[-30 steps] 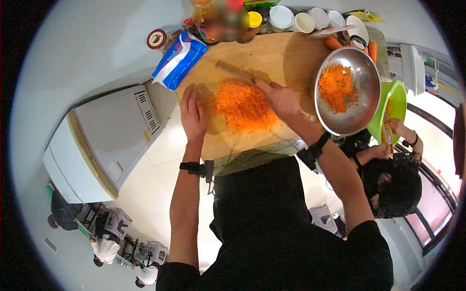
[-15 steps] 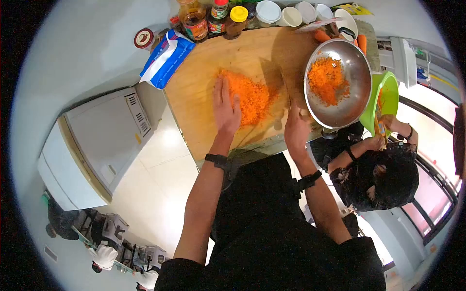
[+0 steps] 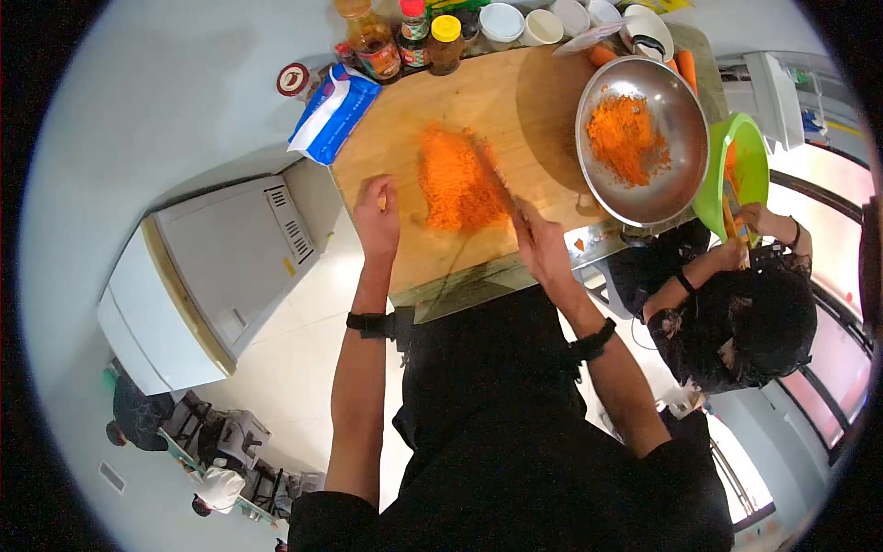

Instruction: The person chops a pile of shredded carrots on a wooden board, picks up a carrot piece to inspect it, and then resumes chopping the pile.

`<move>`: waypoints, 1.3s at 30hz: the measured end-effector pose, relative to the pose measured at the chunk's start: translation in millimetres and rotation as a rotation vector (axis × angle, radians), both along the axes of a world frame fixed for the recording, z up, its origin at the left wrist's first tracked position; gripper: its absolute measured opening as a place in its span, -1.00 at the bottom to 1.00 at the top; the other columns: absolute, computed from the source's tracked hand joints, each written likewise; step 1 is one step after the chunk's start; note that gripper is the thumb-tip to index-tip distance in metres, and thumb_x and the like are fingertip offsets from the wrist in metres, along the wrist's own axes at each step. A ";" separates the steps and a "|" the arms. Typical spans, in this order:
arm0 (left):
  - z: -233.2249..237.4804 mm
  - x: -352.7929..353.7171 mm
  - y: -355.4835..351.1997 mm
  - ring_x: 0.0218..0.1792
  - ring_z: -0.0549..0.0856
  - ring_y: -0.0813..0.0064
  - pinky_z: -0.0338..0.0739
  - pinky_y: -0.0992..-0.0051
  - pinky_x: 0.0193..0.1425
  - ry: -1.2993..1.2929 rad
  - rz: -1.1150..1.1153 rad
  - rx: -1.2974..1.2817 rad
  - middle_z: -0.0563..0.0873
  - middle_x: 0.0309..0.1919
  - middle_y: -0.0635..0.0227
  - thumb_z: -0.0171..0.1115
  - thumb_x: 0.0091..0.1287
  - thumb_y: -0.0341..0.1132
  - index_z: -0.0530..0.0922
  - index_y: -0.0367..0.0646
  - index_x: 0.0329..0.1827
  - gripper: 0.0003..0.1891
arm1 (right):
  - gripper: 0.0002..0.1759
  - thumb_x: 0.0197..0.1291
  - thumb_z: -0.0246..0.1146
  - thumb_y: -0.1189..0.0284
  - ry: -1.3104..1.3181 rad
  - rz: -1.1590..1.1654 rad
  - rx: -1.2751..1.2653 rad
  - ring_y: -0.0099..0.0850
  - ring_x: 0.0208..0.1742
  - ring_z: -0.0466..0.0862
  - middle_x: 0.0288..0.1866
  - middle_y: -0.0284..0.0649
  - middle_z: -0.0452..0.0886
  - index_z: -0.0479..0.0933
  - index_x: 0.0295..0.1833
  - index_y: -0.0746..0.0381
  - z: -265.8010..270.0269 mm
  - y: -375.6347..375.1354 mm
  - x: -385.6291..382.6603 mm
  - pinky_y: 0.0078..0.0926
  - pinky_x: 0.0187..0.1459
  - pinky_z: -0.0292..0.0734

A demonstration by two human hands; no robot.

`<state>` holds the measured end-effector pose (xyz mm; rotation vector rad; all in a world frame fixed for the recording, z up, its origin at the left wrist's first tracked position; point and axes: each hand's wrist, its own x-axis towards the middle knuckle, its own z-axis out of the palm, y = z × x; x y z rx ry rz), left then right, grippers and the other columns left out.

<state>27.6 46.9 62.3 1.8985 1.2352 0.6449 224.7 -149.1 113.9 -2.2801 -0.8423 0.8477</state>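
A pile of finely chopped carrot (image 3: 452,182) lies on the wooden cutting board (image 3: 543,110). My right hand (image 3: 543,247) is wrapped round the handle of a knife (image 3: 495,177), whose blade, seen nearly edge-on and blurred, is at the right side of the pile. My left hand (image 3: 377,213) hovers at the board's left edge, apart from the carrot, with its fingers curled in; whether it holds anything is hidden. To the right of the knife, a steel bowl (image 3: 676,138) contains more chopped carrot.
Jars and bottles (image 3: 445,46), a blue packet (image 3: 335,114) and white bowls (image 3: 502,24) line the back. Whole carrots (image 3: 686,70) lie behind the steel bowl. At right, a co-worker (image 3: 736,322) works over a green basin (image 3: 750,166). A white appliance (image 3: 221,258) stands at left.
My left hand has left the carrot pile, moved left and curled its fingers. My right hand has brought the knife left against the pile, which is now more compact. The view has shifted slightly.
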 end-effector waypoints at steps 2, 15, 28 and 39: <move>28.2 -1.4 14.5 -0.05 0.70 0.29 0.56 0.37 0.12 -0.075 0.017 -0.070 0.71 -0.06 0.19 0.22 0.44 -0.46 0.65 -0.25 0.01 -0.84 | -0.57 0.46 0.09 0.26 0.183 0.421 -0.237 0.22 -0.15 0.69 -0.23 0.22 0.67 0.46 0.37 0.08 -2.8 -9.5 -9.3 0.16 -0.11 0.58; 23.2 -26.3 3.5 0.00 0.73 0.25 0.61 0.36 0.11 0.032 -0.022 -0.194 0.73 -0.03 0.17 0.19 0.49 -0.42 0.64 -0.22 0.12 -0.78 | -0.67 0.41 0.21 0.25 0.107 0.586 0.121 0.13 -0.25 0.69 -0.29 0.10 0.67 0.55 0.20 0.12 -42.7 0.0 14.4 0.00 -0.19 0.59; -54.4 105.4 24.4 0.50 0.37 0.07 0.28 0.16 0.57 0.223 -0.399 0.406 0.49 0.42 0.15 0.14 0.45 -0.36 0.55 -0.14 0.31 -0.62 | -0.82 0.47 0.14 0.40 0.041 -0.076 0.079 -0.06 -0.52 0.53 -0.53 0.05 0.47 0.47 0.07 0.25 -7.3 -23.4 26.2 -0.22 -0.41 0.40; -13.8 45.1 -36.6 0.51 0.34 0.05 0.18 0.05 0.61 0.138 -0.299 0.302 0.47 0.43 0.15 0.09 0.45 -0.26 0.51 -0.13 0.38 -0.55 | -0.73 0.46 0.07 0.42 -0.279 0.102 -0.023 0.35 -0.14 0.59 -0.06 0.26 0.56 0.37 0.21 0.22 -35.0 7.5 35.3 0.21 -0.15 0.53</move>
